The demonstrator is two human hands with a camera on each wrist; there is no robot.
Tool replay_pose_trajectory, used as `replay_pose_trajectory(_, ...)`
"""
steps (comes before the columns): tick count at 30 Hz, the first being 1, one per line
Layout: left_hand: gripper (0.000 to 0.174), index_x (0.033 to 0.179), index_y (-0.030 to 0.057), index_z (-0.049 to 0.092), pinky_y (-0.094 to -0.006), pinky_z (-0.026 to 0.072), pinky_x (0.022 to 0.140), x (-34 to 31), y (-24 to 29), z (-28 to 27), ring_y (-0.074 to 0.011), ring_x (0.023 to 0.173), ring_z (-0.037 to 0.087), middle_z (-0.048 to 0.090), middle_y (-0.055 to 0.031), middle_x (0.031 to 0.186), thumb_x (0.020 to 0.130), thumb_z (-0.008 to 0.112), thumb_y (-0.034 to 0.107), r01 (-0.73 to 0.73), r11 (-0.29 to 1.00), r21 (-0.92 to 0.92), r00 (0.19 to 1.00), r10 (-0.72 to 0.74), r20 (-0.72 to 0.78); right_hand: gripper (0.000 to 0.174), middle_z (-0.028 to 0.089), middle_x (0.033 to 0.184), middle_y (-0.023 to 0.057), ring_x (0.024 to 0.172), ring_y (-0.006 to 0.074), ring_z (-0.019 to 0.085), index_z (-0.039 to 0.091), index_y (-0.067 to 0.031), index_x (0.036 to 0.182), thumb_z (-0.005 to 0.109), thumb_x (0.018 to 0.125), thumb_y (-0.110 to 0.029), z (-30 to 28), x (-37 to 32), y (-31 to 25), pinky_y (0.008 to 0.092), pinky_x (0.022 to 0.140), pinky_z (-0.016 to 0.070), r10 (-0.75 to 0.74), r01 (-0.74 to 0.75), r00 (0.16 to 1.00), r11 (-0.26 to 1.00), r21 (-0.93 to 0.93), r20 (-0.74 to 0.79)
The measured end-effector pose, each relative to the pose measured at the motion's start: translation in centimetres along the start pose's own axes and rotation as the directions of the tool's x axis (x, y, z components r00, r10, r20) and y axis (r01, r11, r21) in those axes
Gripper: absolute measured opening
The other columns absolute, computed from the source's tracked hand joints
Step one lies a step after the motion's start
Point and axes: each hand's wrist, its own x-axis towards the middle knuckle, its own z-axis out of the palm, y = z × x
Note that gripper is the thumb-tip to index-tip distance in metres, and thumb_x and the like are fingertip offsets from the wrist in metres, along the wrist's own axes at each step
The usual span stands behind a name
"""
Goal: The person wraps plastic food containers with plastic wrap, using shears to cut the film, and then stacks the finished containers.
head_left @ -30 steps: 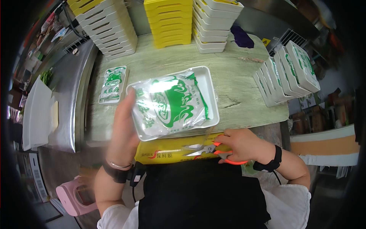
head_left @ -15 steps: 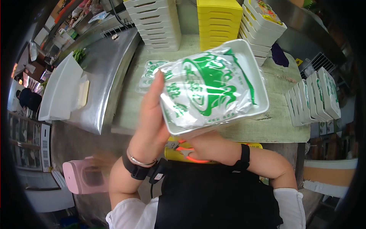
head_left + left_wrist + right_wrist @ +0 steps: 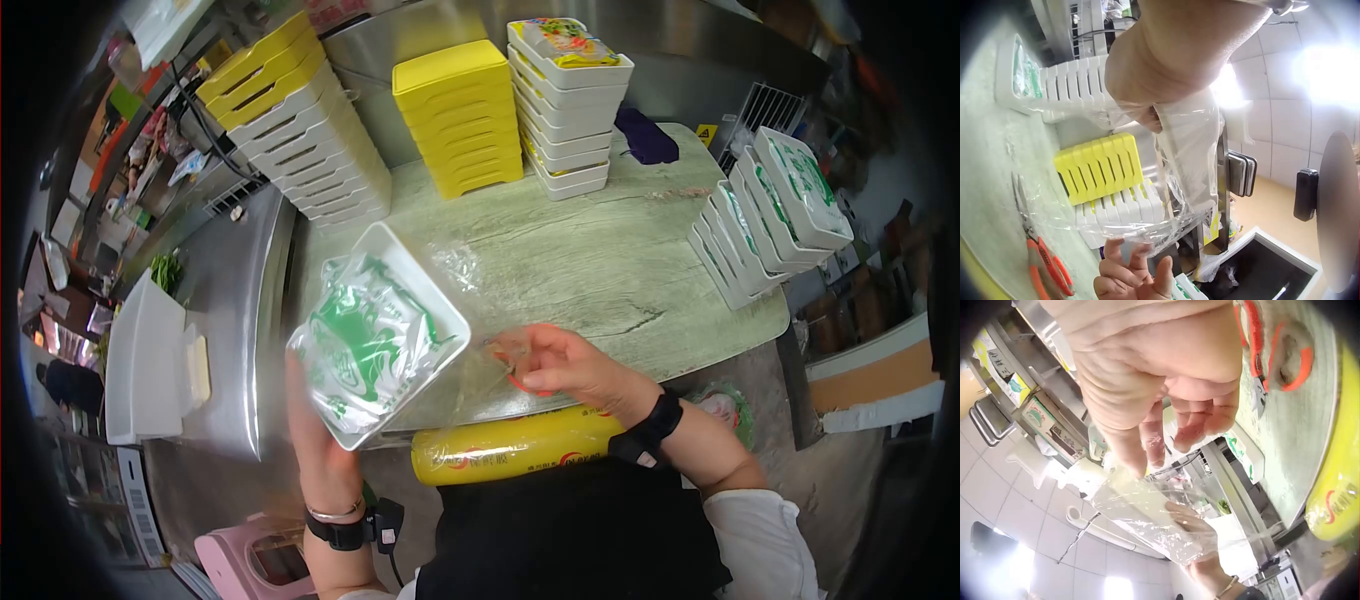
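My left hand (image 3: pixel 318 440) grips a white tray (image 3: pixel 440 305), lifted and tilted over the table's left front. In the tray sits a shiny white-and-green plastic packet (image 3: pixel 375 345). Clear cling film (image 3: pixel 1147 519) covers the tray and stretches toward my right hand (image 3: pixel 565 365). At the film's edge, the curled fingers and thumb of my right hand pinch it; the same hand (image 3: pixel 1129 278) shows in the left wrist view. Orange-handled scissors (image 3: pixel 1044 256) lie on the table below it. A yellow cling film roll (image 3: pixel 520 445) lies along the front edge, against the apron.
Behind stand white trays (image 3: pixel 330 165) with yellow ones on top, a yellow stack (image 3: pixel 455 120) and another white stack (image 3: pixel 570 110). Filled trays (image 3: pixel 770 215) lean at the right. A steel counter (image 3: pixel 235 330) with a white bin (image 3: pixel 145 360) borders the left.
My right hand has let go of the scissors, which now lie on the table, and has taken the film. The left hand has swung the tray left and lower, turning it.
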Motion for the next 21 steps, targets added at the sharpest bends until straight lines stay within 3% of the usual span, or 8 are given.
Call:
replay_pose_trajectory(1,0.045,0.137,0.0036,0.045,-0.0380,0.0480,0.100,-0.2,0.2,0.8,-0.0247,0.120,0.056,0.052,-0.0110,0.135,0.103,0.039,0.033,0.024,0.999,0.038,1.000,-0.024,-0.007,0.019,0.061,0.109,0.0047,0.088,0.0102,0.058,0.066,-0.0037,0.106,0.065,0.092,-0.016,-0.2,0.2,0.8,0.0231,0.072,0.0463,-0.014,0.014,1.000,1.000,-0.024,0.003)
replay_pose_trajectory(4,0.043,0.134,0.0031,0.048,-0.0387,0.0493,0.099,-1.0,-0.1,0.8,-0.0255,0.116,0.058,0.056,-0.0110,0.132,0.102,0.043,0.032,-0.087,0.991,0.102,0.996,0.089,-0.010,0.018,0.064,0.106,0.0072,0.078,0.0091,0.057,0.066,-0.0018,0.106,0.059,0.096,-0.014,-1.6,0.4,3.2,0.0218,0.068,0.0458,-0.026,0.026,0.999,0.999,0.024,-0.021)
replay_pose_trajectory(5,0.042,0.133,0.0030,0.049,-0.0389,0.0489,0.099,-0.9,0.6,0.4,-0.0255,0.115,0.058,0.057,-0.0108,0.130,0.101,0.046,0.031,0.009,1.000,-0.005,1.000,-0.009,-0.024,0.018,0.065,0.104,0.0081,0.074,0.0088,0.056,0.066,-0.0012,0.106,0.057,0.097,-0.014,-1.8,0.3,3.7,0.0216,0.067,0.0457,-0.023,0.025,0.999,0.998,0.059,-0.035)
replay_pose_trajectory(8,0.043,0.134,0.0026,0.049,-0.0395,0.0480,0.100,-1.2,0.6,-0.9,-0.0257,0.117,0.057,0.056,-0.0106,0.131,0.101,0.047,0.031,0.019,1.000,-0.010,1.000,-0.019,-0.022,0.017,0.065,0.093,0.0070,0.068,0.0081,0.054,0.065,-0.0001,0.104,0.056,0.097,-0.013,-0.7,-0.9,2.7,0.0220,0.065,0.0454,-0.040,0.073,0.987,0.974,0.214,-0.155)
replay_pose_trajectory(11,0.045,0.136,0.0059,0.048,-0.0402,0.0481,0.099,-1.9,-0.8,-1.7,-0.0258,0.118,0.057,0.056,-0.0105,0.132,0.101,0.047,0.034,-0.033,0.998,0.054,0.999,0.035,-0.036,0.017,0.065,0.091,0.0056,0.069,0.0074,0.054,0.065,0.0008,0.101,0.056,0.098,-0.013,-0.8,-1.6,2.4,0.0230,0.065,0.0464,-0.171,0.230,0.952,0.947,0.226,-0.255)
replay_pose_trajectory(13,0.046,0.137,0.0090,0.047,-0.0411,0.0484,0.099,-2.8,-1.5,-3.1,-0.0263,0.118,0.057,0.055,-0.0107,0.134,0.101,0.048,0.036,-0.033,0.992,0.123,0.996,0.043,-0.074,0.016,0.065,0.091,0.0045,0.069,0.0071,0.053,0.066,0.0004,0.100,0.056,0.097,-0.013,-0.9,-1.7,1.9,0.0226,0.066,0.0467,-0.237,0.295,0.914,0.946,0.136,-0.330)
replay_pose_trajectory(17,0.035,0.121,0.0058,0.047,-0.0325,0.0537,0.085,-4.7,-4.1,-3.9,-0.0178,0.096,0.063,0.060,-0.0075,0.104,0.101,0.048,0.035,-0.047,0.945,0.324,0.991,0.085,-0.105,0.014,0.065,0.090,0.0026,0.072,0.0063,0.054,0.067,-0.0007,0.097,0.058,0.096,-0.012,0.1,-1.5,-0.2,0.0216,0.068,0.0465,-0.375,0.403,0.848,0.915,-0.005,-0.375)
replay_pose_trajectory(21,0.033,0.121,0.0051,0.044,-0.0305,0.0545,0.079,-6.7,-5.2,-5.2,-0.0159,0.089,0.064,0.060,-0.0073,0.096,0.102,0.048,0.032,-0.012,0.893,0.449,1.000,0.009,0.008,0.012,0.063,0.088,0.0007,0.080,0.0066,0.055,0.067,-0.0023,0.094,0.060,0.094,-0.012,2.4,-0.9,-1.5,0.0222,0.072,0.0435,-0.253,0.205,0.940,0.955,-0.214,-0.229)
